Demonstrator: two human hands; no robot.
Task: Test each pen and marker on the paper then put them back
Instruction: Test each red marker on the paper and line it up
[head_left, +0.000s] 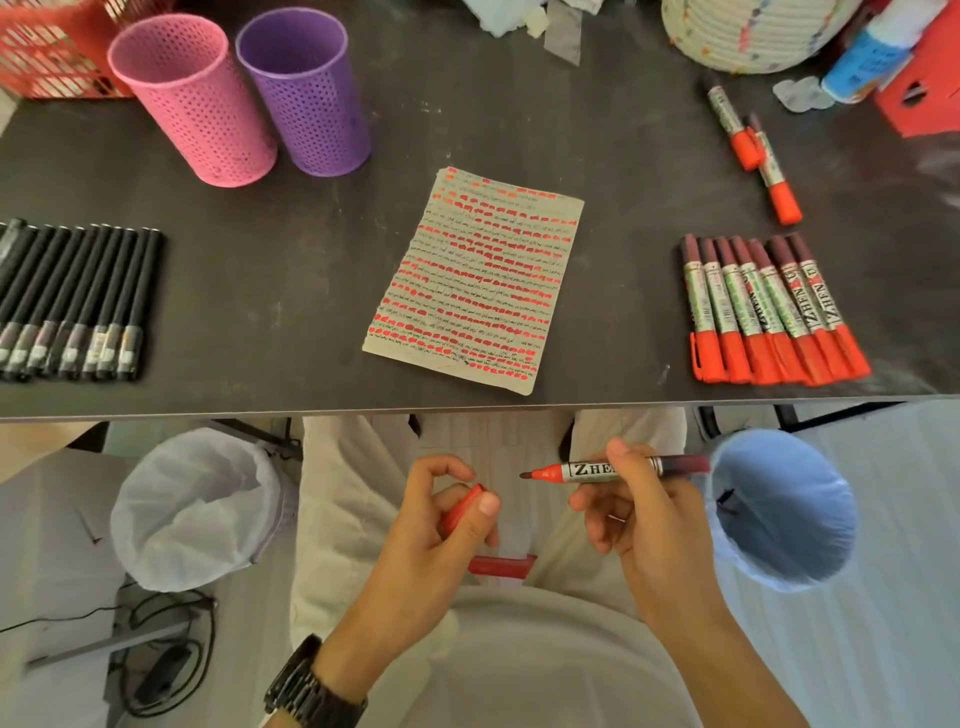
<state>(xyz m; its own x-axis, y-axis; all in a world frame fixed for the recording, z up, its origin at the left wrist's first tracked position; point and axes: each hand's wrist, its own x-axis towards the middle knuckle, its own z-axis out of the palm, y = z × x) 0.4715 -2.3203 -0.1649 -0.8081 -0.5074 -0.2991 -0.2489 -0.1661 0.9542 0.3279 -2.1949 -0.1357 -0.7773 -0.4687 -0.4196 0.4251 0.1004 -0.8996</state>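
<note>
The right grip (649, 519) held an uncapped red marker (587, 470) over the lap, below the bench (311, 249) edge. The left grip (436, 535) pinched a red cap (460, 512). The marked paper (475, 280) lay mid-bench, apart from both.

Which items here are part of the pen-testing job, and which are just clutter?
Job: uncapped marker in right hand, cap in left hand, paper, red marker row, two loose markers, black pen row, pink cup, purple cup (likely storage).
Lying about: red crate, woven basket, blue bottle, white-lined bin, blue-lined bin.
</note>
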